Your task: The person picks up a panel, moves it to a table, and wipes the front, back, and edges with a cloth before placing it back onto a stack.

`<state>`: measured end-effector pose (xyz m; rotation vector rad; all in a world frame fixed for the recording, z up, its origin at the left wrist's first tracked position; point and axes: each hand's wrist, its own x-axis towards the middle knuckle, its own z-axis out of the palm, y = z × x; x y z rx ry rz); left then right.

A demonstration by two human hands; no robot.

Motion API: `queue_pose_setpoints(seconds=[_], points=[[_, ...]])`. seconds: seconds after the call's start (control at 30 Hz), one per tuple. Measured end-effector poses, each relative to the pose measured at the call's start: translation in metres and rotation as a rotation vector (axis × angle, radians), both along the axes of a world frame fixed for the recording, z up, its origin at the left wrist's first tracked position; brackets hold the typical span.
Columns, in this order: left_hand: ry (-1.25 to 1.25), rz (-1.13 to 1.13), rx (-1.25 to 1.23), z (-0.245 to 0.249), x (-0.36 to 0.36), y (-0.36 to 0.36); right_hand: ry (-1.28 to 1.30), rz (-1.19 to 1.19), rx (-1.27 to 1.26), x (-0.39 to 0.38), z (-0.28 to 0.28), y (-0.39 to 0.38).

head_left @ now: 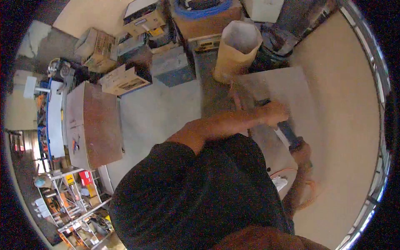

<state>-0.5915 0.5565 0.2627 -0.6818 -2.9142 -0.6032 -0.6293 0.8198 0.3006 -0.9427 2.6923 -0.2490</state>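
A dark, elongated tool [286, 128] with a pale strip along one side lies across the right half of the view, over a light brown panel [287, 85]. My left hand [274, 113] is closed round its upper end, the forearm reaching in from the left. Lower down and to the right, my right hand [301, 151] is wrapped round the other end. Blur hides the tool's exact kind and its tip. An orange cord or hose [309, 196] curves beside my right forearm. A crumpled white item [279, 182] sits near it.
A tall paper-like cylinder [235, 56] stands beyond the panel. Cardboard boxes [98, 50] and a coil of blue cable [204, 9] are at the back. On the left are a large brown carton [93, 125] and shelving with tools [75, 191]. A beige wall [348, 104] rises on the right.
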Motion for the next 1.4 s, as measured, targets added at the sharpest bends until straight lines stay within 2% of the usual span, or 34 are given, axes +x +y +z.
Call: queue_pose_setpoints(seconds=[0.07,0.1,0.17,0.23,0.27,0.3,0.33,0.37,0.43,0.47,0.5,0.53,0.57,0.6,0.67,0.73,0.77,0.83,0.87,0.9,0.93,0.97,1.0,1.07,1.1,1.13,1.2,1.23,1.27,1.3,1.33,1.37,1.4], points=[[0.109,0.025,0.109,-0.008,0.007,-0.017,-0.014,0.034,-0.178,0.003,-0.005,-0.017],[0.108,0.033,0.114,-0.004,0.014,-0.03,-0.015,0.042,-0.172,0.008,0.003,-0.034],[-0.211,0.176,0.298,0.007,0.037,-0.068,0.021,0.151,-0.229,0.012,0.021,-0.081],[-0.076,0.319,0.189,0.061,0.081,-0.116,0.096,0.281,-0.295,0.005,0.029,-0.126],[0.082,0.455,0.532,0.036,0.084,-0.125,0.174,0.384,-0.374,0.002,0.031,-0.147],[0.259,0.635,0.534,0.036,0.096,-0.144,0.159,0.4,-0.37,-0.004,0.036,-0.171],[0.426,0.819,0.543,0.035,0.109,-0.162,0.015,0.336,-0.346,-0.008,0.043,-0.196],[0.604,1.03,0.191,0.066,0.142,-0.198,-0.112,0.274,-0.324,-0.012,0.048,-0.221],[0.789,1.223,0.312,0.085,0.198,-0.253,-0.12,0.219,-0.356,-0.015,0.052,-0.265],[0.713,1.406,0.49,0.037,0.226,-0.285,-0.148,0.139,-0.384,-0.015,0.05,-0.287],[0.637,1.552,0.526,0.008,0.259,-0.313,-0.124,0.139,-0.382,-0.013,0.046,-0.314],[0.411,1.692,0.708,0.026,0.287,-0.319,-0.242,0.06,-0.575,-0.009,0.042,-0.344],[0.464,1.661,0.425,-0.024,0.322,-0.344,-0.355,-0.018,-0.769,-0.008,0.038,-0.375],[0.331,1.692,0.536,-0.032,0.349,-0.35,-0.448,-0.087,-0.79,-0.005,0.036,-0.403],[0.255,1.733,0.493,-0.032,0.387,-0.346,-0.535,-0.167,-0.802,-0.01,0.017,-0.455],[0.004,1.733,0.389,-0.065,0.438,-0.352,-0.767,-0.05,-1.042,-0.019,-0.009,-0.518],[-0.015,1.756,0.333,-0.094,0.465,-0.353,-0.77,-0.027,-1.051,-0.016,-0.007,-0.548],[-0.031,1.772,0.205,-0.125,0.503,-0.345,-1.091,-0.308,-1.046,-0.001,-0.007,-0.6],[-0.018,1.726,0.105,-0.138,0.524,-0.305,-1.101,-0.324,-1.091,0.007,-0.028,-0.56],[-0.018,1.729,0.095,-0.129,0.527,-0.3,-1.178,-0.323,-1.114,0.008,-0.033,-0.577],[-0.029,1.883,0.326,-0.121,0.527,-0.294,-1.253,-0.323,-1.136,0.008,-0.04,-0.597],[-0.038,2.026,0.576,-0.11,0.525,-0.291,-1.219,-0.228,-1.141,-0.006,-0.066,-0.62],[-0.03,2.038,0.575,-0.096,0.54,-0.32,-1.226,-0.216,-1.137,0.016,-0.05,-0.667],[-0.069,2.043,0.531,-0.083,0.546,-0.33,-1.39,-0.282,-1.179,0.038,-0.035,-0.707],[-0.062,2.047,0.521,-0.091,0.553,-0.319,-1.225,-0.288,-1.186,0.034,-0.046,-0.717],[-0.008,2.087,0.552,-0.1,0.557,-0.318,-1.238,-0.279,-1.175,0.024,-0.054,-0.736],[0.059,2.136,0.573,-0.101,0.558,-0.325,-1.13,-0.27,-1.11,0.029,-0.029,-0.77],[-0.037,2.194,0.624,-0.097,0.555,-0.327,-0.888,-0.239,-1.138,0.038,-0.012,-0.78],[-0.136,2.247,0.68,-0.091,0.551,-0.331,-0.894,-0.234,-1.134,0.032,-0.003,-0.799],[-0.16,2.242,0.694,-0.085,0.554,-0.353,-0.646,-0.042,-1.221,0.027,0.008,-0.846],[-0.158,2.247,0.689,-0.097,0.562,-0.352,-0.388,0.139,-1.298,0.02,0.012,-0.859],[-0.126,2.23,0.694,-0.113,0.57,-0.356,-0.397,0.143,-1.294,0.023,0.034,-0.874],[-0.092,2.213,0.69,-0.12,0.578,-0.372,-0.134,0.199,-1.026,0.031,0.066,-0.897]])
